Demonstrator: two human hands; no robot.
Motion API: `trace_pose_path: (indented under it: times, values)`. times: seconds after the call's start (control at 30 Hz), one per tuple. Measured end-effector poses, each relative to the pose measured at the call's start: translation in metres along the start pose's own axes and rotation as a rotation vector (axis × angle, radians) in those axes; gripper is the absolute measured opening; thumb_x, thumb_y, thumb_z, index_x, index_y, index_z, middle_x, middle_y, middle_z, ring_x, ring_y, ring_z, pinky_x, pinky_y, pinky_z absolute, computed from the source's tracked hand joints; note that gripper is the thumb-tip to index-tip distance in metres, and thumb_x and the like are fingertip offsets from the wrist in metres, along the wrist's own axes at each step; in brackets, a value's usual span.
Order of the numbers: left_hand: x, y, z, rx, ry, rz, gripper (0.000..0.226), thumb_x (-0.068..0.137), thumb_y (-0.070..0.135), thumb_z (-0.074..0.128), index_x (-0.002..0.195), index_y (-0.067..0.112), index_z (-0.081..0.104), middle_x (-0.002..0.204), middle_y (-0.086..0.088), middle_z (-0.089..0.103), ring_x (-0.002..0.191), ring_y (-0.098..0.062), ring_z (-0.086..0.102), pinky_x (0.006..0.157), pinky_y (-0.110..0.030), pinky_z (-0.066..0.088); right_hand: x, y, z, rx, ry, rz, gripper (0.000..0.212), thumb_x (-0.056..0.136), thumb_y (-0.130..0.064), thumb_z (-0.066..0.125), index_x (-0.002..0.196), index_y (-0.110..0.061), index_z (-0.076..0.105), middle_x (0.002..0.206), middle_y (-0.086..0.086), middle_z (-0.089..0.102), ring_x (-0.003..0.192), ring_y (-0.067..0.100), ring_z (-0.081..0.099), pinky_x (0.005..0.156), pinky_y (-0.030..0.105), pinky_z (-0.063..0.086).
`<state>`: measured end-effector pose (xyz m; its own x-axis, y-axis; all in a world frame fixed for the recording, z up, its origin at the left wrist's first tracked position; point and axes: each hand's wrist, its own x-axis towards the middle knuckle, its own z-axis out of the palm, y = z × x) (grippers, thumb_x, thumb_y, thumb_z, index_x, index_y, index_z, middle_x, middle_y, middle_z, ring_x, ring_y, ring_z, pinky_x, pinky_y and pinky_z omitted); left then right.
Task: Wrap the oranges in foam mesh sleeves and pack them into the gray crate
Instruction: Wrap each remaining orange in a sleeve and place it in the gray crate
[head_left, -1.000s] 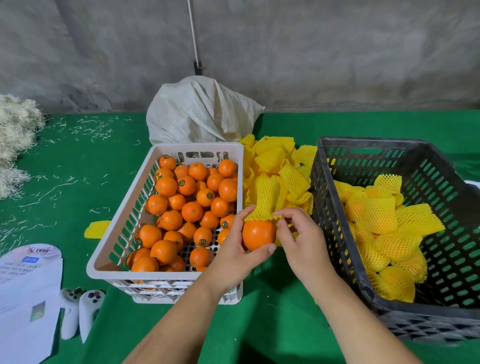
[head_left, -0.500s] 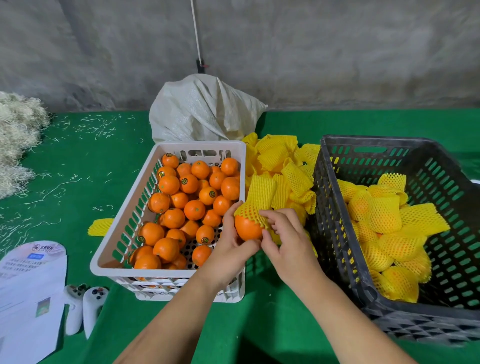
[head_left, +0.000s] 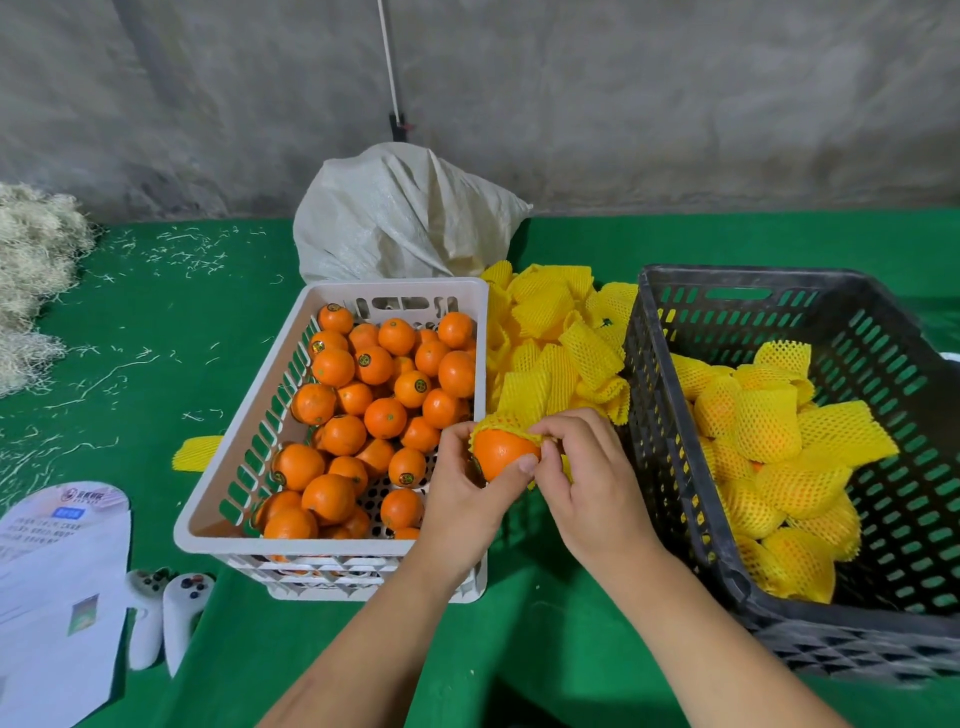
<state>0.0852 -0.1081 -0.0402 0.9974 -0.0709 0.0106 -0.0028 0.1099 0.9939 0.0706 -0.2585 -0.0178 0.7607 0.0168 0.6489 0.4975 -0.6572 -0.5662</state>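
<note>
Centrally in the frame, the left hand (head_left: 462, 499) cups the orange (head_left: 497, 451) from below-left. The right hand (head_left: 587, 478) pinches the foam mesh sleeve (head_left: 506, 422) capping its top.

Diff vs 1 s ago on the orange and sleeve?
The yellow foam sleeve, which stood up above the orange, is now pulled down over its top. The left hand still holds the orange; the right hand still pinches the sleeve. Both crates look unchanged.
</note>
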Motion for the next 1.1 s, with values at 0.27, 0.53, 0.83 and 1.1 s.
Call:
trace_pose_path:
  times: [0.27,0.53,0.83,1.1]
  values:
    - [0.001,0.005,-0.014,-0.030,-0.273,-0.046,0.084,0.081,0.039,0.092,0.146,0.043,0.039,0.141,-0.006,0.059,0.125,-0.025,0.067,0.097,-0.037,0.057,0.001,0.003,-0.001,0.158,-0.079,0.223,0.028,0.102,-0.015,0.054,0.125,-0.015,0.069,0.120,-0.004,0.053,0.116,-0.002,0.051,0.094,0.008,0.041]
    - [-0.003,0.006,-0.007,0.008,-0.114,0.039,0.078,0.076,0.047,0.094,0.140,0.036,0.051,0.136,0.000,0.063,0.119,-0.027,0.069,0.097,-0.044,0.060,0.007,0.025,-0.008,0.131,-0.297,0.325,0.036,0.102,-0.012,0.059,0.136,-0.023,0.062,0.127,-0.011,0.059,0.113,0.010,0.060,0.096,0.033,0.054]
    - [-0.003,0.004,0.002,0.024,0.014,0.122,0.069,0.081,0.049,0.089,0.134,0.027,0.052,0.121,0.001,0.070,0.109,-0.024,0.072,0.092,-0.041,0.061,0.000,0.005,-0.007,-0.027,0.055,0.077,0.020,0.094,-0.021,0.056,0.101,-0.009,0.069,0.097,-0.001,0.062,0.084,0.014,0.057,0.071,0.024,0.047]
    - [0.000,0.006,-0.007,-0.093,-0.077,0.039,0.065,0.090,0.039,0.081,0.141,0.030,0.042,0.131,-0.008,0.066,0.118,-0.026,0.069,0.095,-0.037,0.059,-0.006,-0.007,0.009,0.071,-0.026,0.173,0.029,0.095,-0.030,0.054,0.121,-0.017,0.055,0.111,-0.014,0.045,0.100,0.011,0.054,0.082,0.012,0.045]
